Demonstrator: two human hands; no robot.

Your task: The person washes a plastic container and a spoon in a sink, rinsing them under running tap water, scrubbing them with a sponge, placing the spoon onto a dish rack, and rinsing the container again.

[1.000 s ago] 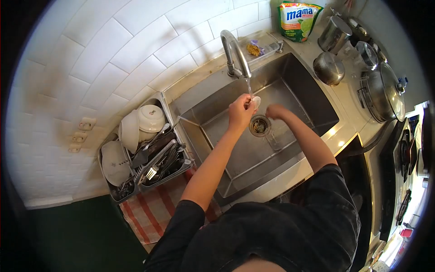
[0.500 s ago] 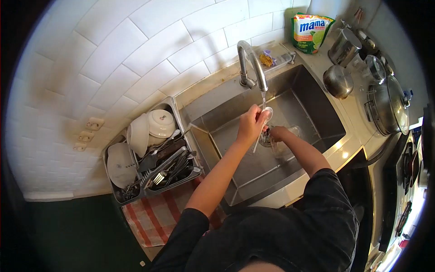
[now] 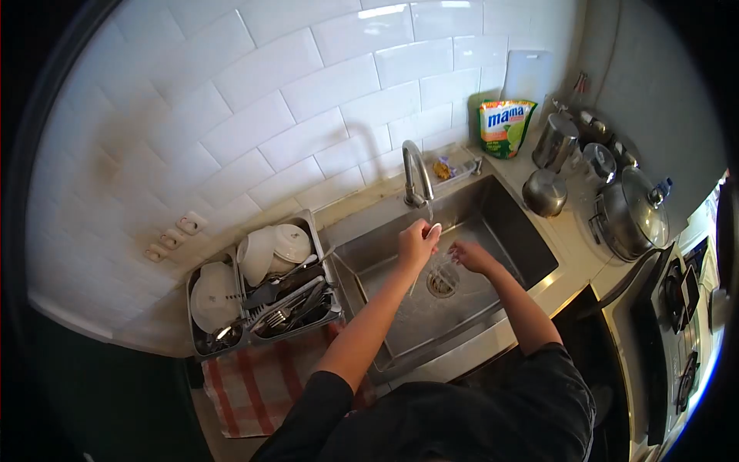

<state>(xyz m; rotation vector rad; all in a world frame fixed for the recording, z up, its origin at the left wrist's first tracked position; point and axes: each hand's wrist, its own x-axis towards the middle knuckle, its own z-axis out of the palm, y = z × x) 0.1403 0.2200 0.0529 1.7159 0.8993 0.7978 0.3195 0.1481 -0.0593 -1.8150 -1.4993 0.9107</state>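
My left hand (image 3: 416,245) is closed around a spoon (image 3: 436,229) under the tap, its pale bowl showing above the fingers and its thin handle below. Water runs from the curved metal tap (image 3: 416,171) close to the spoon. To the right, my right hand (image 3: 475,257) hangs over the steel sink (image 3: 493,289) with its fingers loosely apart. I make out nothing solid in it; clear streaks beneath look like water. Below both hands sits the round sink drain (image 3: 441,284).
At left, a dish rack (image 3: 336,296) holds bowls and cutlery above a striped cloth (image 3: 265,385). A detergent pouch (image 3: 506,132), an upturned metal bowl (image 3: 545,192) and a lidded pot (image 3: 627,219) stand along the right counter. A stove (image 3: 666,339) lies farther right.
My right hand has lifted away from the drain, which now shows. My left hand still grips the spoon near the water. The camera view has shifted, showing more wall.
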